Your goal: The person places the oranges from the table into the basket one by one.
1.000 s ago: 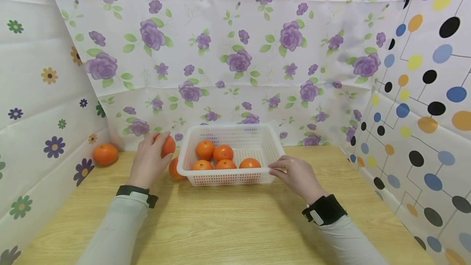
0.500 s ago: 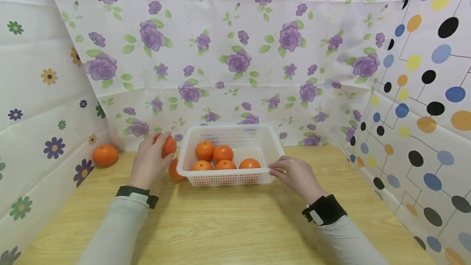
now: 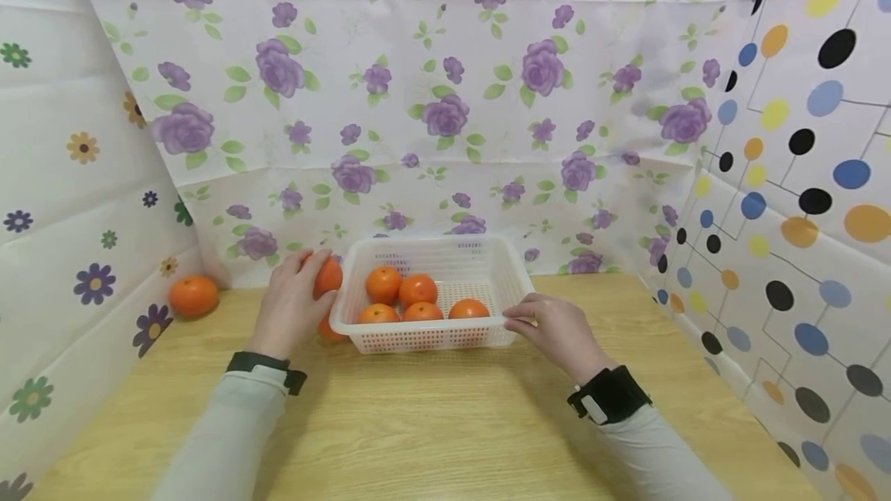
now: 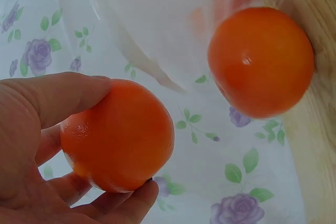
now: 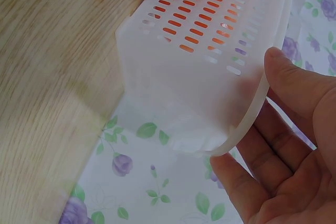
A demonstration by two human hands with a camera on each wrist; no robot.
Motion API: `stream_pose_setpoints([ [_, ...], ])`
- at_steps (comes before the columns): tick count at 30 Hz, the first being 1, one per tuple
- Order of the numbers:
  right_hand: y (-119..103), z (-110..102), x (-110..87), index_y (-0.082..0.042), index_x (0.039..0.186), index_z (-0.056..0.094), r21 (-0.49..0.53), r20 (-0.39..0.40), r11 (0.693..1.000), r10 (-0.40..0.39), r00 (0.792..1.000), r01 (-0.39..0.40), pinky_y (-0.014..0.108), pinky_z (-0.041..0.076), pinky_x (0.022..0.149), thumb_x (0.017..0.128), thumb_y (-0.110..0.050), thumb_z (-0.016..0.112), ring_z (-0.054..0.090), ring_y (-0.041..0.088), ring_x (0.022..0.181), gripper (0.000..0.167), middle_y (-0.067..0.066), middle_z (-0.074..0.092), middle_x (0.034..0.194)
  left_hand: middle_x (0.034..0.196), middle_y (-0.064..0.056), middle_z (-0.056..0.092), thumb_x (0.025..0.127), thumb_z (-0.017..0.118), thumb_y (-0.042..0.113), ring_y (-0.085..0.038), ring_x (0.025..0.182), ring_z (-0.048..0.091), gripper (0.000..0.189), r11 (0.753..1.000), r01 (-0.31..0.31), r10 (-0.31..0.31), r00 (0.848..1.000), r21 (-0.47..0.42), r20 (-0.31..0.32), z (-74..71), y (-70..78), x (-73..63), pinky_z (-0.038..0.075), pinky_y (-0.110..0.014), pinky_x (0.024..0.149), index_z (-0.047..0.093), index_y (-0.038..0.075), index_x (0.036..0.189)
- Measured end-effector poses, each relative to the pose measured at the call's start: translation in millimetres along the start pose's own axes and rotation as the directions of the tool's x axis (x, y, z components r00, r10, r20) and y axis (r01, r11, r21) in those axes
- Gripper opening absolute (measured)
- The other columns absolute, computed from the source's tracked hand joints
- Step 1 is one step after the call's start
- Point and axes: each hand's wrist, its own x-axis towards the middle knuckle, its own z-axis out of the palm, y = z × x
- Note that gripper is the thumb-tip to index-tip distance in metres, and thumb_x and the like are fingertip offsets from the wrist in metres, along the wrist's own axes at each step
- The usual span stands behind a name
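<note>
My left hand (image 3: 288,304) grips an orange (image 3: 329,277) beside the left end of the white plastic basket (image 3: 431,337). In the left wrist view, the thumb and fingers curl round this orange (image 4: 118,135), clear of the table. A second orange (image 4: 261,62) sits on the table against the basket's left side, mostly hidden behind the rim in the head view. Several oranges (image 3: 418,290) lie inside the basket, mostly in its left part. My right hand (image 3: 554,331) pinches the rim at the basket's near right corner, thumb on one side and fingers on the other (image 5: 283,140).
One more orange (image 3: 193,296) stands at the far left of the wooden table (image 3: 431,424), by the flowered side sheet. A rose-patterned sheet (image 3: 445,114) hangs just behind the basket. A dotted sheet (image 3: 800,199) bounds the right side.
My left hand has moved a little to the right with its orange, closer to the basket rim. The right hand keeps its hold on the corner. The head view has shifted slightly.
</note>
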Motion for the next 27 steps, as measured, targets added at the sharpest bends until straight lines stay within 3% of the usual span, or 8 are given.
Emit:
stream_pose_setpoints([
  [14, 1.1, -0.2, 0.7, -0.012, 0.112, 0.088, -0.012, 0.011, 1.0, 0.011, 1.0, -0.011, 0.035, 0.06, 0.073, 0.096, -0.025, 0.088, 0.069, 0.011, 0.082, 0.021, -0.002, 0.08, 0.102, 0.162, -0.03, 0.041, 0.099, 0.081, 0.009, -0.055, 0.143, 0.042, 0.068, 0.999, -0.039, 0.039, 0.998, 0.009, 0.039, 7.2, 22.7, 4.9, 0.044, -0.074, 0.114, 0.052, 0.007, 0.16],
  [27, 0.7, -1.4, 1.0, -0.012, 0.113, 0.088, -0.004, 0.018, 1.0, 0.013, 1.0, -0.013, 0.033, 0.057, 0.071, 0.097, -0.025, 0.088, 0.065, 0.008, 0.078, 0.02, -0.002, 0.079, 0.102, 0.164, -0.028, 0.04, 0.099, 0.082, 0.01, -0.053, 0.143, 0.042, 0.07, 0.999, -0.035, 0.034, 0.998, 0.01, 0.056, 12.8, 31.3, 6.8, 0.046, -0.072, 0.114, 0.052, 0.009, 0.162],
])
